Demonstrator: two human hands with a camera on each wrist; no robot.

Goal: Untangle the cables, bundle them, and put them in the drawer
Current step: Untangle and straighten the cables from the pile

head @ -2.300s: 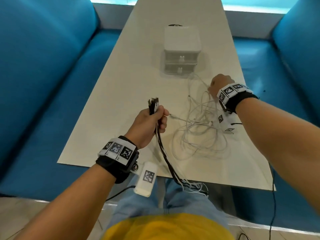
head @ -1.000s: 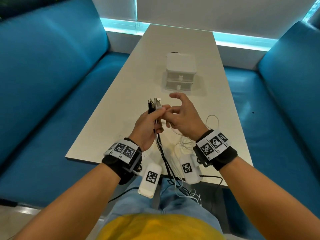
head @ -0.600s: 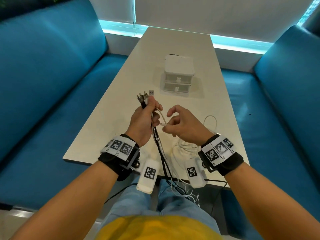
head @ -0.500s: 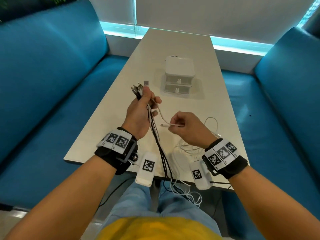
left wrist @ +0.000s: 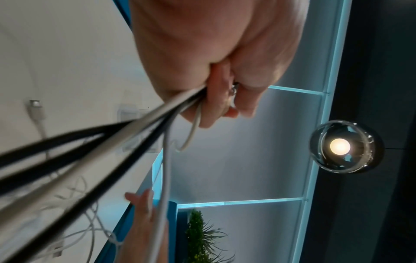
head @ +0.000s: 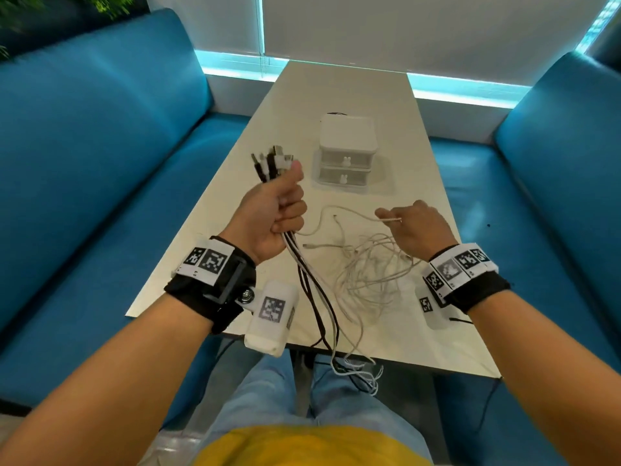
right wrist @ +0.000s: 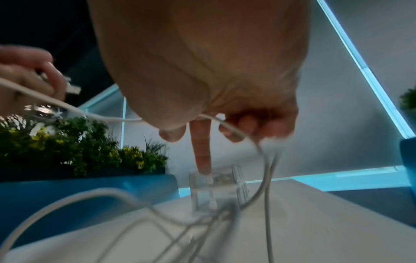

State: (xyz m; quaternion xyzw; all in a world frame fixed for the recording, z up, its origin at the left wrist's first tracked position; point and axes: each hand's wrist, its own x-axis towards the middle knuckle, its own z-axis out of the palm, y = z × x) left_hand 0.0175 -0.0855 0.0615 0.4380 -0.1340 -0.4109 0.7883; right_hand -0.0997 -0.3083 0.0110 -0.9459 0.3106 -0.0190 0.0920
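Note:
My left hand (head: 285, 210) is raised above the table and grips a bundle of black and white cables (head: 312, 284). Their plugs (head: 272, 161) stick up past the thumb, and the long ends hang over the table's near edge. To the right, my right hand (head: 391, 219) pinches one thin white cable (head: 349, 213) that runs across to the left fist. A loose tangle of white cables (head: 373, 267) lies on the table under it. In the left wrist view the fist (left wrist: 225, 99) is closed on the cables (left wrist: 112, 138). In the right wrist view the white cable (right wrist: 234, 131) passes through the curled fingers (right wrist: 238, 128).
A small white two-drawer unit (head: 346, 153) stands mid-table beyond both hands, both drawers closed. The narrow white table (head: 437, 331) is flanked by blue sofas (head: 84, 163) on each side. Plants (right wrist: 78, 142) sit behind the left sofa back.
My right hand came from the tangle to the left fist, took a white cable and has drawn it out to the right. My left hand has risen with its bundle.

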